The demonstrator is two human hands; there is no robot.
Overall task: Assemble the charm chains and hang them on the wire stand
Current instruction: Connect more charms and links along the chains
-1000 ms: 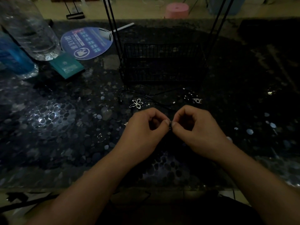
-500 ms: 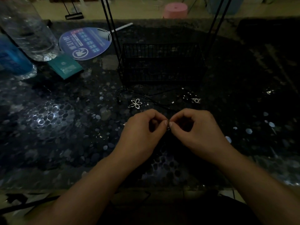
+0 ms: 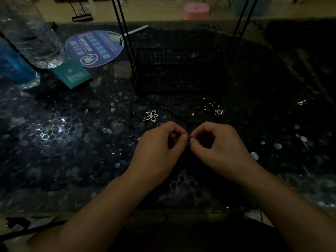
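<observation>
My left hand (image 3: 160,150) and my right hand (image 3: 218,148) meet fingertip to fingertip over the dark pebble-patterned table, both pinching one small charm piece (image 3: 188,140) that is mostly hidden between the fingers. A silver flower charm (image 3: 151,115) lies just beyond my left hand. A small camera-shaped charm (image 3: 219,111) lies beyond my right hand. Thin black cord (image 3: 172,106) runs across the table between them. The black wire stand (image 3: 180,70), with a basket base and tall uprights, stands behind the charms.
At the far left stand a clear plastic bottle (image 3: 32,39) and a blue bottle (image 3: 12,64). A teal card (image 3: 72,73) and a round blue hand fan (image 3: 94,48) lie beside them. A pink stool (image 3: 196,10) sits on the floor beyond the table.
Both hands stay pinched together on the small piece, with only slight finger shifts. The view has shifted slightly.
</observation>
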